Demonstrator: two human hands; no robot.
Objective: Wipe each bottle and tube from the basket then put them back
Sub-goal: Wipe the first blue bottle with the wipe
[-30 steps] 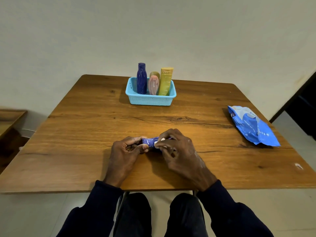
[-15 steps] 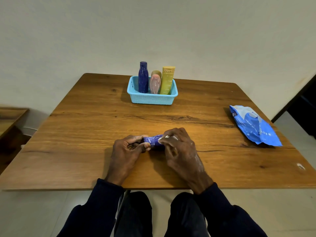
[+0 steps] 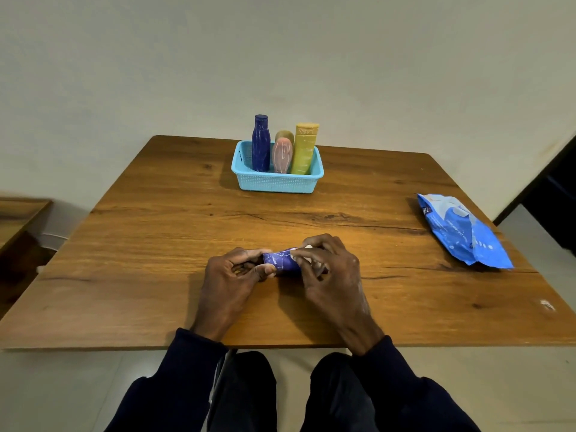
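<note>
A small blue-purple tube point(image 3: 280, 260) lies sideways between both hands, low over the table's near middle. My left hand point(image 3: 230, 275) pinches its left end. My right hand point(image 3: 330, 269) covers its right end, fingers pressing a white wipe point(image 3: 307, 248) of which only a small bit shows. At the table's far side stands a light-blue basket point(image 3: 277, 182) holding an upright dark-blue bottle point(image 3: 261, 143), a pink bottle point(image 3: 282, 155), a yellow tube point(image 3: 304, 149) and an olive-capped item point(image 3: 285, 135) behind the pink one.
A blue pack of wipes point(image 3: 461, 232) lies near the wooden table's point(image 3: 156, 229) right edge. A wall rises just behind the table. A second wooden surface point(image 3: 18, 216) sits lower at the left. My knees are under the near edge.
The hands stay in the same spot on the table; the right fingers have shifted slightly along the tube with the wipe. The view has tilted a little.
</note>
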